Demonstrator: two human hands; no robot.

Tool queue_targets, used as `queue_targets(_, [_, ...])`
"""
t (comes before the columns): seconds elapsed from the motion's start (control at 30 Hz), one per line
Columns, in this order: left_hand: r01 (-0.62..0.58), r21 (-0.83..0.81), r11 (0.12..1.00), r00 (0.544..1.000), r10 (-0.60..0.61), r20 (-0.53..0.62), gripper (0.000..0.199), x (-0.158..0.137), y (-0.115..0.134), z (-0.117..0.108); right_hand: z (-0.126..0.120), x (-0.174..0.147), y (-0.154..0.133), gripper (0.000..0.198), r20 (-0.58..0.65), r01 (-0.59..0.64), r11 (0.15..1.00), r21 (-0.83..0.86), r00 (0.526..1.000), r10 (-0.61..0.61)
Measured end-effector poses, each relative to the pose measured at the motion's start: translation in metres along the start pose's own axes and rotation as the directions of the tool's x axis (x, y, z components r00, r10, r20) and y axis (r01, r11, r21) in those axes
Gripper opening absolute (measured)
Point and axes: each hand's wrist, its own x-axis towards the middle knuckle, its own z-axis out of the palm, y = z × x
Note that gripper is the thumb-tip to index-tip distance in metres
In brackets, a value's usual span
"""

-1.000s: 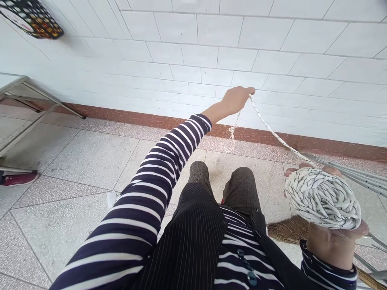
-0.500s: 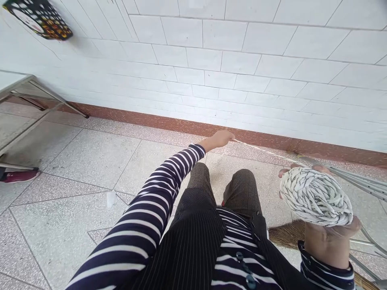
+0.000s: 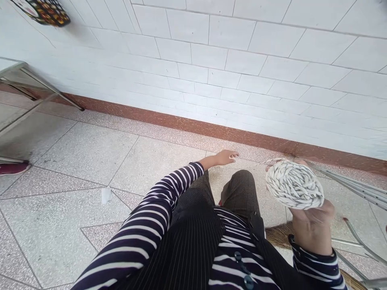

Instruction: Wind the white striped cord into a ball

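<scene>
My right hand [image 3: 314, 215] holds a thick oval ball of white yarn [image 3: 294, 184] flecked with dark grey. The palm is under it and some fingertips show at its far edge. A loose loop of the yarn sticks out at the ball's upper left. My left hand [image 3: 226, 157] is stretched forward over the floor, well to the left of the ball. Its thumb and fingers are apart at the tips, and no strand shows running from it to the ball.
A white tiled wall [image 3: 196, 68] with a reddish-brown skirting [image 3: 169, 121] stands ahead. At left are a metal-framed table [image 3: 39, 78] and a dark red shoe [image 3: 13, 168]. White paper [image 3: 106, 195] lies on the floor. A straw broom [image 3: 279, 235] and metal legs [image 3: 353, 231] are at right.
The strand stretched between my hands has left my left hand, whose fingers have parted. My right hand has moved left with the yarn ball. The view has shifted slightly.
</scene>
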Motion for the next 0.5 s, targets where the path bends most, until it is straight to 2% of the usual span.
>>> queue_targets(0.13, [-0.158,-0.259,0.953,0.987,0.145,-0.070,0.036,-0.012,0.031,0.027,0.012,0.034,0.009,0.068,0.065,-0.048,0.998,0.039,0.997,0.045])
queue_targets(0.23, [-0.258,-0.514,0.818,0.965,0.190,-0.182,0.037,-0.018,0.057,0.038,0.017,0.050,0.016,0.068,0.039,-0.086,0.994,0.073,0.996,0.084])
queue_targets(0.3, [-0.297,-0.611,0.733,0.953,0.184,-0.242,0.042,-0.020,0.069,0.038,0.019,0.054,0.019,0.070,0.012,-0.112,0.987,0.113,0.994,0.112])
queue_targets(0.37, [-0.316,-0.612,0.725,0.942,0.164,-0.292,0.041,-0.022,0.075,0.033,0.018,0.055,0.021,0.072,0.014,-0.150,0.977,0.151,0.989,0.149])
queue_targets(0.5, [-0.308,-0.378,0.873,0.916,0.165,-0.366,0.024,-0.028,0.063,0.024,0.016,0.050,0.021,0.074,0.055,-0.204,0.958,0.200,0.979,0.197])
